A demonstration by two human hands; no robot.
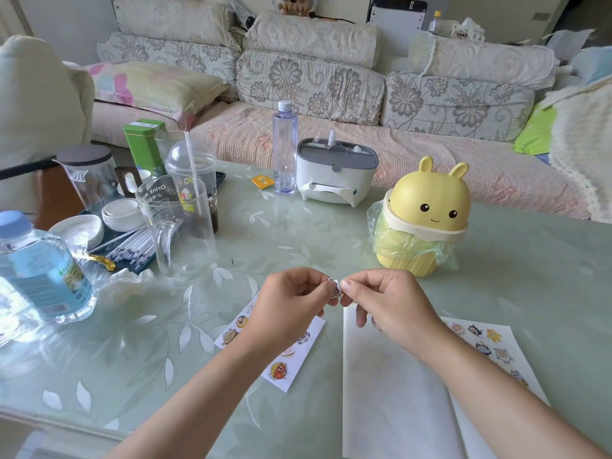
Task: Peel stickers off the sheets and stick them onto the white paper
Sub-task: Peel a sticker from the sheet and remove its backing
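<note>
A small cartoon sticker (pixel 335 287) is held in the air between both hands, above the table. My left hand (pixel 287 308) pinches its left side and my right hand (pixel 387 304) pinches its right side with thumb and forefinger. Below my left hand lies a sticker sheet (pixel 281 369) with cartoon faces, partly hidden by the wrist. The blank white paper (pixel 387 385) lies under my right forearm. A second sticker sheet (pixel 490 342) with several cartoon figures sits to the right of the paper, partly under it.
A yellow bunny-shaped bin (pixel 424 223) with a plastic liner stands behind the hands. A tissue box (pixel 334 170), a clear bottle (pixel 284 150), cups, a glass mug (pixel 178 226) and a large water bottle (pixel 36 273) crowd the table's back left. A sofa runs behind.
</note>
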